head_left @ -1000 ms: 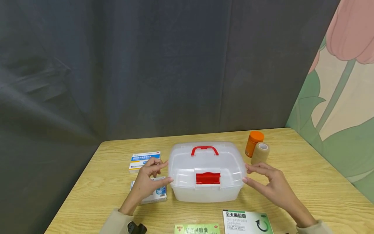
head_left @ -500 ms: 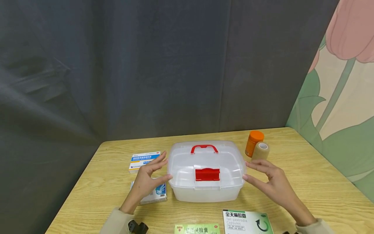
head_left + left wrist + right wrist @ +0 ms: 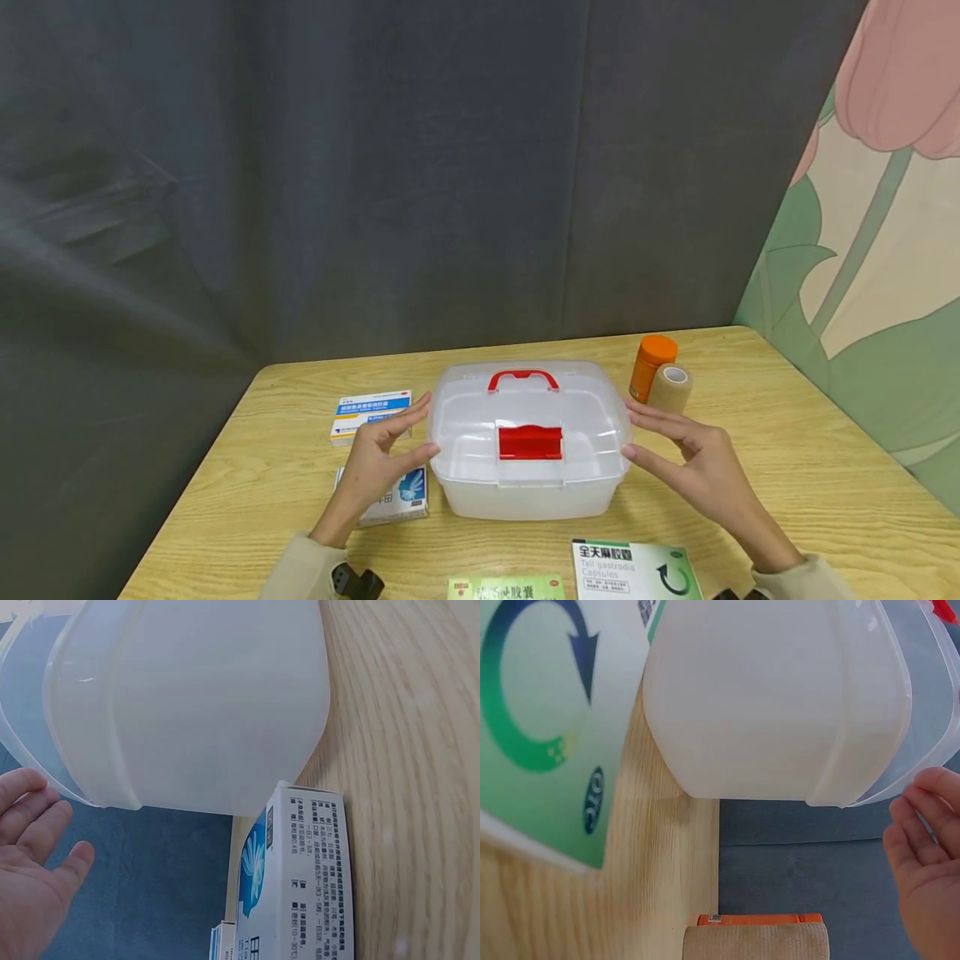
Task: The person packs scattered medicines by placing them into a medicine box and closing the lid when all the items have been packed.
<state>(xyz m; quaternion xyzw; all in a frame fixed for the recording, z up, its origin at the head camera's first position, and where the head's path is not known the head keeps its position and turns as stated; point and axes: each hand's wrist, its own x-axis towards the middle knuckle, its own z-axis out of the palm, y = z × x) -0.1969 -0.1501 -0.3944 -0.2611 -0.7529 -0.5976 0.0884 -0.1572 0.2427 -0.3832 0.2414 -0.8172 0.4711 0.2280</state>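
Note:
A translucent white box stands mid-table, its clear lid fitted with a red handle and red latch. In both wrist views the lid's edge stands apart from the box's rim. My left hand touches the lid's left side, fingers extended and thumb at the front corner. On the opposite side my right hand does the same, its fingertips at the lid's edge. The left fingertips likewise lie along the edge.
Left of the box lie a blue-and-white medicine box and another medicine box. An orange bottle and tan bandage roll stand back right. Two green-and-white medicine boxes, one Tall gastrodia Capsules, the other narrower, lie in front.
The lid's front, with the red latch and handle, has risen slightly while the box base stays put. Both hands have moved up a little with it, and the left fingers have straightened.

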